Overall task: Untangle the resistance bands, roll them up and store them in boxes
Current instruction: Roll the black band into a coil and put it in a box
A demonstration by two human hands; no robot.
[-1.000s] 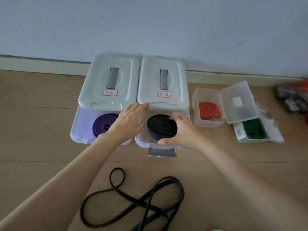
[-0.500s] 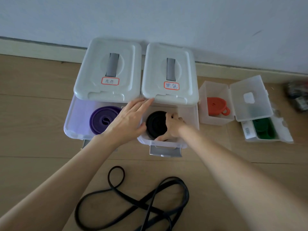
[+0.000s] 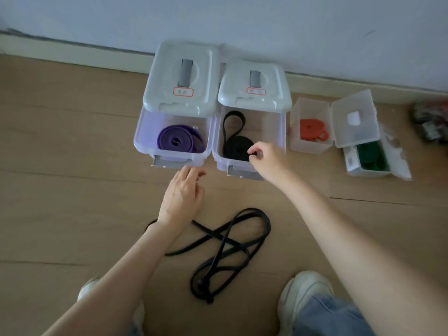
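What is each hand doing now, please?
Left hand: open, holding nothing, above the floor.
Right hand: fingers curled at the edge of the black roll; whether it pinches it cannot be told.

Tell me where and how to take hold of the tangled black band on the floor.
Take the tangled black band at its far open loop, coming from above. That loop lies flat and clear of the crossings, so fingers can probably hook under a single strand; the near end is bunched. The left hand hovers closest.
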